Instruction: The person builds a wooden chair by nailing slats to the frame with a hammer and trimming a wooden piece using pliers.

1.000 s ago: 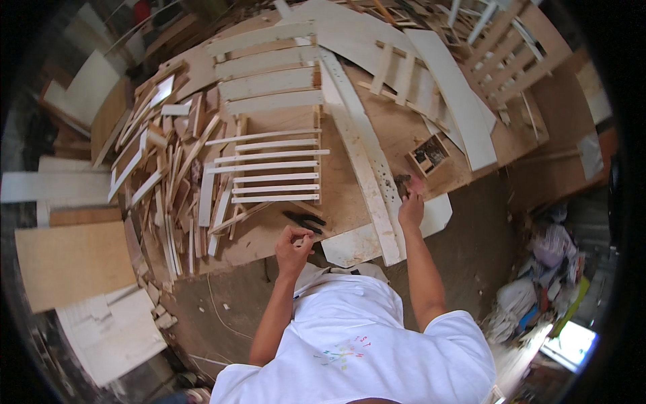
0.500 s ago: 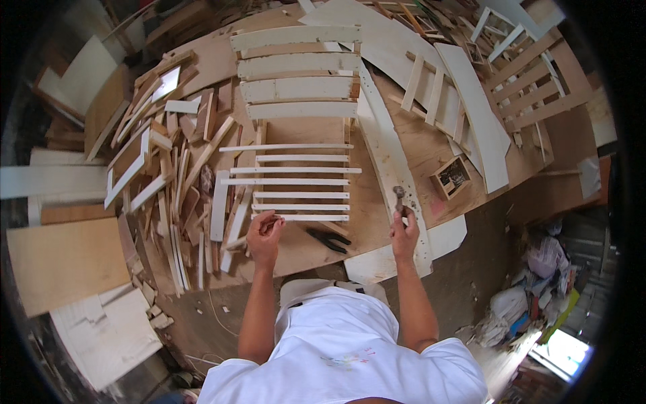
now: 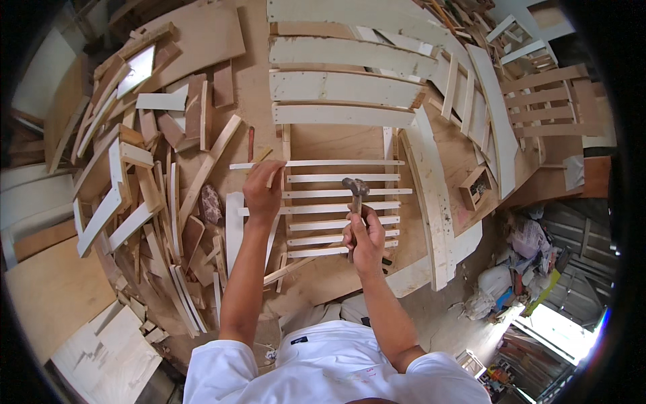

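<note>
My right hand (image 3: 367, 237) is wrapped round the handle of a hammer (image 3: 356, 188), its metal head raised over the middle of several thin white slats. These lie in parallel rows across two wooden rails. My left hand (image 3: 263, 192) is at the left part of the farthest thin slat (image 3: 336, 163), fingers pressed together. Whatever they pinch, if anything, is too small or hidden to name. Beyond that slat, wide whitish boards (image 3: 343, 87) lie across the same frame. A dark-handled tool (image 3: 386, 262) is partly hidden by my right hand.
Wood offcuts (image 3: 161, 182) are heaped left of the frame. At its right lie a long pale board (image 3: 431, 202) and a small wooden box (image 3: 476, 189) with small dark contents. A slatted wooden panel (image 3: 552, 108) stands at the far right. A reddish stick (image 3: 251, 143) lies beyond my left hand.
Both hands have moved forward over the frame. My left hand has gone from the nearest slats to the farthest thin one. The hammer has come left from the long board to above the slats.
</note>
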The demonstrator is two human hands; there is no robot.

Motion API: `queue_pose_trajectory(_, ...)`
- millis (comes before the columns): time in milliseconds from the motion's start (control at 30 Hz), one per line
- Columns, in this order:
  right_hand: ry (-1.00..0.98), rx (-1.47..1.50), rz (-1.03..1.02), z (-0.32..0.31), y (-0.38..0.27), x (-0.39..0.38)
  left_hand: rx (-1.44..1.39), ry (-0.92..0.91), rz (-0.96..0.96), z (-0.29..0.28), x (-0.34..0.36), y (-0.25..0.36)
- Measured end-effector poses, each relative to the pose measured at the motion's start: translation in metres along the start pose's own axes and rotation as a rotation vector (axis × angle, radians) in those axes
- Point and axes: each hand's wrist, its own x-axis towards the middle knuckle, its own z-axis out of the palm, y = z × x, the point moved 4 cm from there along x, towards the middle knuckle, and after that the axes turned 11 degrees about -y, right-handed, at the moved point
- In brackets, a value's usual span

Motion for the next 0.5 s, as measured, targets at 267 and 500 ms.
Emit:
queue_pose_trajectory(267, -0.053, 0.044, 0.076, 0.012, 0.011, 0.035, 0.119, -0.031, 0.025, 0.004, 0.007, 0.001)
queue_pose_trajectory(500, -0.101, 0.11, 0.135, 0.009, 0.02, 0.04, 0.17, -0.045, 0.001, 0.007, 0.01, 0.002)
